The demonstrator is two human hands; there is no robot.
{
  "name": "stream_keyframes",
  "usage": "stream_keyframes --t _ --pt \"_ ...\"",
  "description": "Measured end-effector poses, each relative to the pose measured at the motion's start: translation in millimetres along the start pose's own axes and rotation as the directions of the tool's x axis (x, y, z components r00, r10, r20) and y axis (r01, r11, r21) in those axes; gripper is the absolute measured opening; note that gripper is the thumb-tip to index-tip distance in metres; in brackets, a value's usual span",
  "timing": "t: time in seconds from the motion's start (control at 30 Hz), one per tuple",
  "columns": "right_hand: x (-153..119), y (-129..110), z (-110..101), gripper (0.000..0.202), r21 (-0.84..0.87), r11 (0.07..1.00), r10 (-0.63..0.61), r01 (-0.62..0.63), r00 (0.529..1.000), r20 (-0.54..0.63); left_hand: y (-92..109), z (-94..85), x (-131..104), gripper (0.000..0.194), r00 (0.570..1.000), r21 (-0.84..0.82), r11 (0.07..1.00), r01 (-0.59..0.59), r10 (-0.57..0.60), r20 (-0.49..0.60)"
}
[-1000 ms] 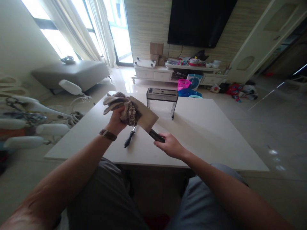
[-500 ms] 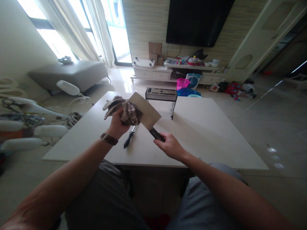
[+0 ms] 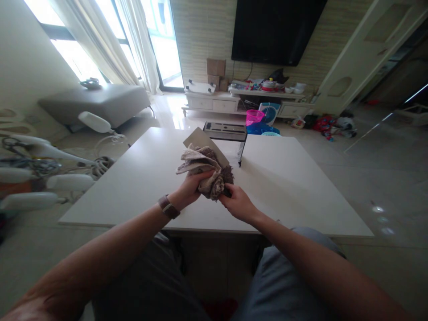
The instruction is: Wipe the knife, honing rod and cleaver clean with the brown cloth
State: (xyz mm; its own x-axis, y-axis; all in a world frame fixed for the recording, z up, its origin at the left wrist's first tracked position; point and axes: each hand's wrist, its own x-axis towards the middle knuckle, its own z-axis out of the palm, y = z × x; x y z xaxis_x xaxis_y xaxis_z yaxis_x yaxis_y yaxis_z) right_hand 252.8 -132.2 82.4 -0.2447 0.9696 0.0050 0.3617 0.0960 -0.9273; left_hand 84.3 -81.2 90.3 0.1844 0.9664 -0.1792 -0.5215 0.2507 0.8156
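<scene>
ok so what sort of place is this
Probably a living room in a home: a large television hangs on the wall, a low cabinet stands below it, and long curtains hang beside the bright windows.

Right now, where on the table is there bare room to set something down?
Bare table: the wide right part, between the rack, the right hand and the right edge; and the left part, between the left edge and the left hand. The middle is crowded with the cloth, cleaver and both hands.

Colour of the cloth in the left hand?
The cloth is beige-grey with mottled brown parts; it shows best in the head view.
</scene>
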Motion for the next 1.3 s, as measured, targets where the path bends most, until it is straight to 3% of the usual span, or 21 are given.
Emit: stream_keyframes --t 0.3,0.63,0.8,1.03,1.3 --pt "0 -5 -1 0.021 -0.014 1.000 -0.011 0.011 1.000 -0.003 6 0.0 5 0.033 0.992 0.020 0.994 -0.108 0.109 -0.063" --pt "-4 -12 -5 0.022 -0.062 0.998 0.025 -0.022 0.999 0.044 34 -22.8 22 0.029 0.975 -0.013 0.980 -0.199 0.197 -0.101" --pt "-3 -9 -3 0.020 -0.060 0.998 0.025 -0.023 0.999 0.034 22 -15.5 17 0.027 0.989 -0.065 0.990 -0.126 0.121 -0.084" --pt "1 1 -1 0.022 0.107 0.994 0.029 -0.032 0.999 0.029 -3 2.1 1 0.021 1.000 0.009 1.000 0.021 -0.021 -0.009" --pt "1 -5 0 0.021 0.095 0.995 0.021 -0.025 0.999 0.038 0 -2.7 8 0.030 0.996 0.032 0.997 -0.068 0.070 -0.052"
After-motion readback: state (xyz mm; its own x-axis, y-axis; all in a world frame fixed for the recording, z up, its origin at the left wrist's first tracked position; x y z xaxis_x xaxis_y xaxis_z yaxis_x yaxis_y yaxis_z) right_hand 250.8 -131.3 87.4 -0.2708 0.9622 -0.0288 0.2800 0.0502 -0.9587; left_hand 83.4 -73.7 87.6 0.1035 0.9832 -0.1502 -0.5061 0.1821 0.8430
